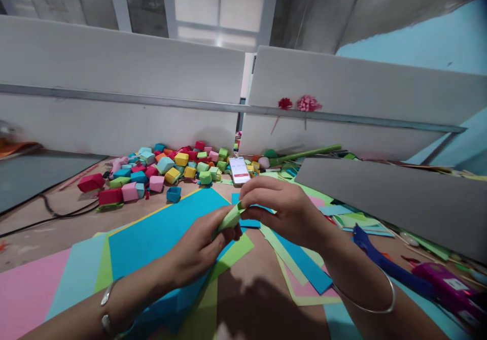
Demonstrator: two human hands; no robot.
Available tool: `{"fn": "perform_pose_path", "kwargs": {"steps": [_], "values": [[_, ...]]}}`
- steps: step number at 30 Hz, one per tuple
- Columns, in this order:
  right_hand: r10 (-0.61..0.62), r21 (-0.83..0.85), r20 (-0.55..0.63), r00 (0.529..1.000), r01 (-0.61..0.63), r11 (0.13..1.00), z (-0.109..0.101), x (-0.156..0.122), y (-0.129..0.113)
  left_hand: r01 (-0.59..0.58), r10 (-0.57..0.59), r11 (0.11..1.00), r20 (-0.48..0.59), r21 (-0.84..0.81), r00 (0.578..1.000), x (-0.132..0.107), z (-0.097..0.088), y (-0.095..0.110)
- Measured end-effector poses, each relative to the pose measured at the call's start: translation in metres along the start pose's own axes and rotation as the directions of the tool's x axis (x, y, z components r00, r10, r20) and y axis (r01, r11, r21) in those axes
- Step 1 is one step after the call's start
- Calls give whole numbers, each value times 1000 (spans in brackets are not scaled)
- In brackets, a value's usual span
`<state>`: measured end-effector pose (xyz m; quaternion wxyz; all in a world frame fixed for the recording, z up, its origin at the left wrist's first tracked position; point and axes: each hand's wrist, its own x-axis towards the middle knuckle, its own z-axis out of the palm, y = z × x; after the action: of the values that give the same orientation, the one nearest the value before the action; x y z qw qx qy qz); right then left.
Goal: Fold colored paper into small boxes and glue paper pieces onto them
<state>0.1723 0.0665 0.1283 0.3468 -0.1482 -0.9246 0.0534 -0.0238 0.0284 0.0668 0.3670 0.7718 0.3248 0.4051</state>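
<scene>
Sheets of blue paper (160, 233) and pink paper (32, 284) cover much of the near left of the bench (247, 279), running under our left hand (207, 243). Its fingers close around a light green paper piece (229, 220), held above the middle of the bench; our right hand (283, 205) pinches the far right end of that piece. Far left, a heap of folded paper boxes (165, 165) reaches almost to a lit phone (239, 170), with one blue box (174, 194) just nearer than the rest. On the right, paper strips (304, 266), a blue tool (391, 268) and a purple object (441, 281) crowd the space by our right forearm, and a grey board (395, 198) slants behind them. White panels (122, 61) bound the far side.

Brown bench shows between our forearms, in shadow, and again at the left, crossed by a black cable (57, 215). Our right fingers hide the far end of the green piece, and our left hand covers its near end. Both forearms are cut off by the picture's edge. We cannot make out what the purple object is.
</scene>
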Motion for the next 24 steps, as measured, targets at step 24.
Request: {"fn": "perform_pose_path", "kwargs": {"steps": [24], "values": [[195,306,-177,965,-135,942,16,3,-7,25,-26,1000,-87,-17,996,-7,8,2]]}}
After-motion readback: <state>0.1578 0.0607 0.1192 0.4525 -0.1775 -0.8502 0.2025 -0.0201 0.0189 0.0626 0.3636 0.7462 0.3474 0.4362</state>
